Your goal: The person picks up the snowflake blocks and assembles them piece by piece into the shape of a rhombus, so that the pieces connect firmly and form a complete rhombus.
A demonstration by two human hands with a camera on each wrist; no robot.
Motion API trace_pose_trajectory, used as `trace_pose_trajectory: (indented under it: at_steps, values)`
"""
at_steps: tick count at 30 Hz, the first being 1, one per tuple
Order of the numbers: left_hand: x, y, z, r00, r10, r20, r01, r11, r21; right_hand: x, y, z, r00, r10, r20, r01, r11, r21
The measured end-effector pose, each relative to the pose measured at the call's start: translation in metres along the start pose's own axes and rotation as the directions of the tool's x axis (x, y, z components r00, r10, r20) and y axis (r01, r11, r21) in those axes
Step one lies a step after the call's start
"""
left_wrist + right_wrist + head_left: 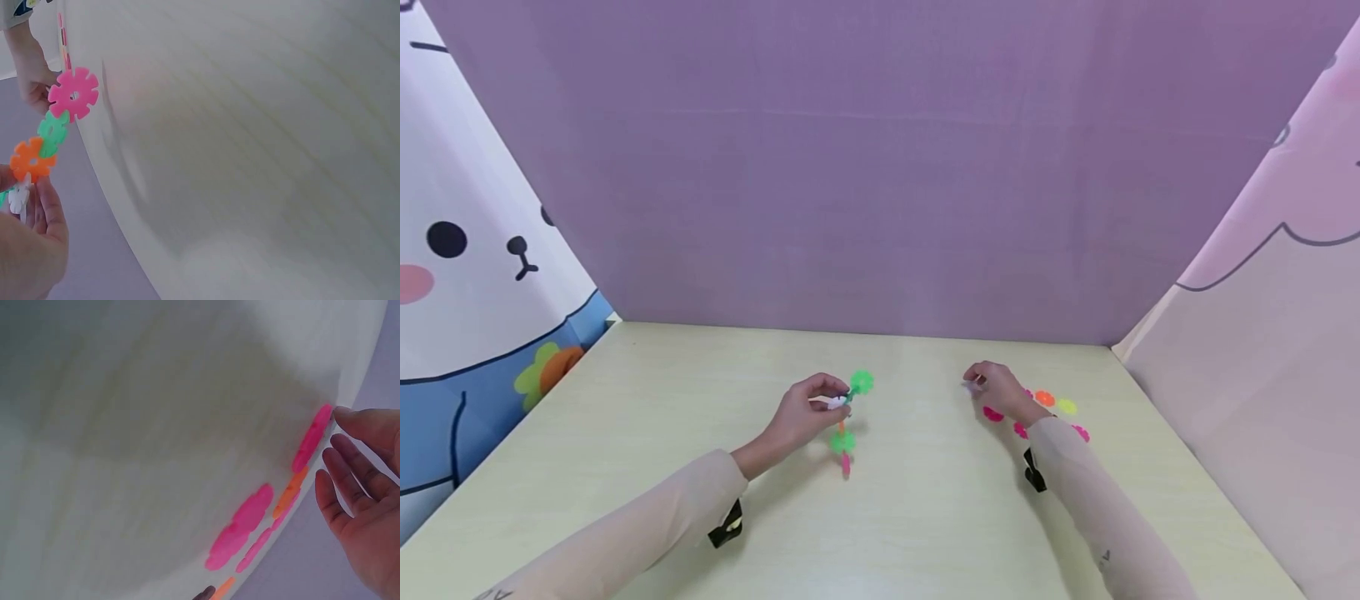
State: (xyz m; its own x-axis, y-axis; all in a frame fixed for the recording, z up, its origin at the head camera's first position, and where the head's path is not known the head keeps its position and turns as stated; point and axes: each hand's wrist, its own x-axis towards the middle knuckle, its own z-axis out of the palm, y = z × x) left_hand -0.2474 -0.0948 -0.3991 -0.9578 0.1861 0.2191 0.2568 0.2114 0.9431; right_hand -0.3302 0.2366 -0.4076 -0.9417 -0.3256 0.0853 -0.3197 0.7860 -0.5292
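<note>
In the head view my left hand (801, 415) pinches a white flower-shaped disc (837, 402) between thumb and fingers. It belongs to a chain of slotted plastic discs. In the left wrist view, an orange disc (34, 160), a small green disc (52, 130) and a pink disc (74, 94) continue the chain past the fingertips. Another green disc (862, 382) sticks out at the chain's far end. To the right, my right hand (1000, 390) is low over the table, its fingertips around a pale piece (972, 386), apparently a white disc, mostly hidden.
Loose discs lie beside and beneath the right forearm: pink (992, 414), orange (1044, 398) and yellow (1067, 407), with several in all. The pale wooden table (917, 517) ends at a purple backdrop (880, 208). Printed cloths hang on both sides.
</note>
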Motion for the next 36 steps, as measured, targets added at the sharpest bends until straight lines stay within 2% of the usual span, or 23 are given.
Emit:
trace_pose_trajectory:
  at_steps: [11, 20, 26, 33, 36]
  values:
    - [-0.001, 0.000, 0.000, 0.999, 0.042, 0.026, -0.042, 0.999, -0.002, 0.005, 0.004, 0.000, 0.999, -0.041, -0.007, 0.041, 0.999, -0.026]
    - [-0.002, 0.001, -0.002, 0.998, 0.021, 0.063, -0.019, 0.999, -0.033, 0.006, 0.007, -0.006, 0.997, -0.072, -0.035, 0.070, 0.996, -0.053]
    - [-0.002, 0.002, -0.002, 0.998, 0.026, 0.065, -0.024, 0.999, -0.030, 0.003, 0.001, -0.012, 0.996, -0.088, -0.024, 0.087, 0.996, -0.036]
    - [-0.002, 0.001, -0.002, 0.997, 0.036, 0.063, -0.034, 0.999, -0.038, 0.002, -0.014, -0.016, 0.980, -0.174, -0.099, 0.178, 0.984, 0.032]
    - [-0.002, 0.000, -0.002, 0.997, 0.033, 0.066, -0.031, 0.999, -0.039, 0.002, -0.022, -0.018, 0.974, -0.184, -0.129, 0.194, 0.979, 0.067]
